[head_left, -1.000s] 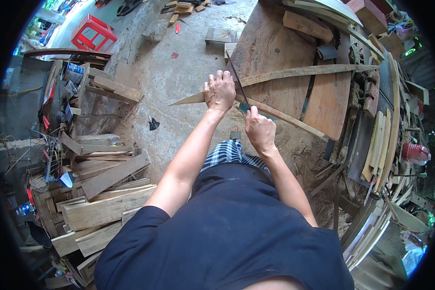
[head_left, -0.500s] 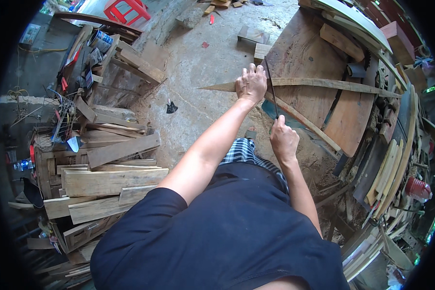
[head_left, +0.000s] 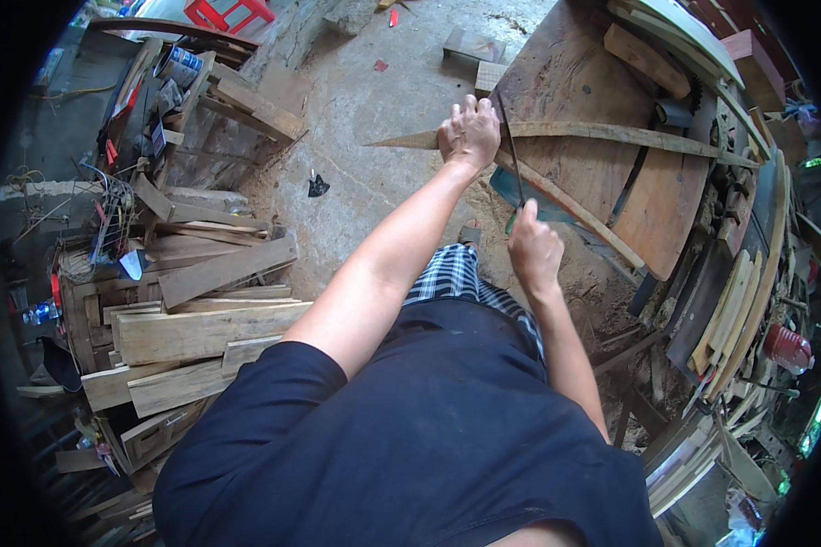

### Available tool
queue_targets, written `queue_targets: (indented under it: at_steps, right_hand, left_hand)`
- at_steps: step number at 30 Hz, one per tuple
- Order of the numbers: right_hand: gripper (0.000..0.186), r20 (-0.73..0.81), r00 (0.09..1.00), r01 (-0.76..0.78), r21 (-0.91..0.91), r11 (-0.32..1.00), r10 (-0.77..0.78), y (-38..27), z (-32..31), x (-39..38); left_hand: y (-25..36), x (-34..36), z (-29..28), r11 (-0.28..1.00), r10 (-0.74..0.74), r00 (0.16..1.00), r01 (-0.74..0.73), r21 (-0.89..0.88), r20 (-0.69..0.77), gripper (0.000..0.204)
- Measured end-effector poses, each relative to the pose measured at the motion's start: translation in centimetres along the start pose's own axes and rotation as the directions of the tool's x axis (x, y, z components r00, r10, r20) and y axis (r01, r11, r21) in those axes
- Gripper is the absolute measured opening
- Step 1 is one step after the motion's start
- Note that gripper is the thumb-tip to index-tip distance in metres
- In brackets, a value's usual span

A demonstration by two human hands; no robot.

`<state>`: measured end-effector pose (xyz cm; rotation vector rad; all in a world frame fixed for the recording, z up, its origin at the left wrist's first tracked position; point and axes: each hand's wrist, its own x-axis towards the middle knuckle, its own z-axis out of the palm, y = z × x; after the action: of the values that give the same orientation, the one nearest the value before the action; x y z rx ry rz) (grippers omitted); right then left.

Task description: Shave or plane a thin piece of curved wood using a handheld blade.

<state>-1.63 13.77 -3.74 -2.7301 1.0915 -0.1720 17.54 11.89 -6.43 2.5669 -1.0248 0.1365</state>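
Note:
A long, slightly curved wooden strip (head_left: 611, 134) lies across the edge of a large wooden work surface (head_left: 556, 87), its pointed end sticking out to the left. My left hand (head_left: 470, 137) presses down on the strip near that end, its fingers curled over the far edge. Just right of it, a handsaw (head_left: 512, 150) with a thin dark blade crosses the strip. My right hand (head_left: 535, 248) is closed round the saw's handle, which the fingers mostly hide. How deep the blade sits in the wood cannot be made out.
Boards (head_left: 201, 337) are heaped on the left, below a paint can (head_left: 179, 67). A wooden block (head_left: 646, 60) rests on the work surface. A small low stand (head_left: 473, 45) and a red plastic stool (head_left: 230, 13) are farther off. More planks (head_left: 730, 310) line the right.
My right hand and the saw have shifted slightly, with the blade still across the strip. The left hand keeps its hold. The whole view has tilted a little.

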Motion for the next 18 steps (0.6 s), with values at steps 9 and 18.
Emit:
queue_targets:
  at_steps: [9, 18]
  right_hand:
    - [0.009, -0.041, 0.999, 0.024, 0.034, 0.999, -0.023, -0.2, 1.1, 3.6]
    - [0.008, -0.087, 0.996, 0.014, 0.108, 0.994, -0.004, -0.3, 1.3, 7.8]
  left_hand:
    - [-0.2, 0.6, 0.6, 0.999, -0.003, 1.000, 0.003, 0.033, -0.001, 0.026]
    - [1.1, 1.0, 0.8, 0.999, 0.037, 0.999, -0.038, 0.035, 0.021, 0.025]
